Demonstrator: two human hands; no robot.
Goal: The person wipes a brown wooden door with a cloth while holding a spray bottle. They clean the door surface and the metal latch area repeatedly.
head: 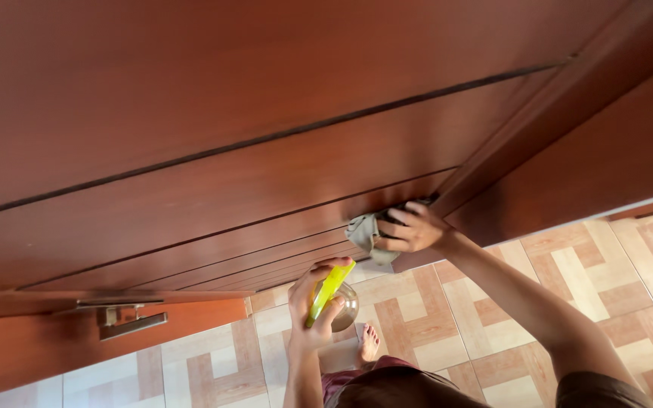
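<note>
My right hand (pixel 411 229) presses a grey cloth (pixel 364 235) against the lower part of a reddish-brown wooden door (pixel 213 128), close to the door frame (pixel 568 151). My left hand (pixel 313 306) grips a spray bottle (pixel 334 298) with a yellow-green trigger head and a clear round body, held a little below and left of the cloth, off the door. Part of the cloth is hidden under my right fingers.
A metal lever handle (pixel 126 321) sticks out from the door's edge at lower left. Below lies a floor (pixel 606 264) of beige and brown patterned tiles. My bare foot (pixel 369 344) stands on the tiles near the door's bottom.
</note>
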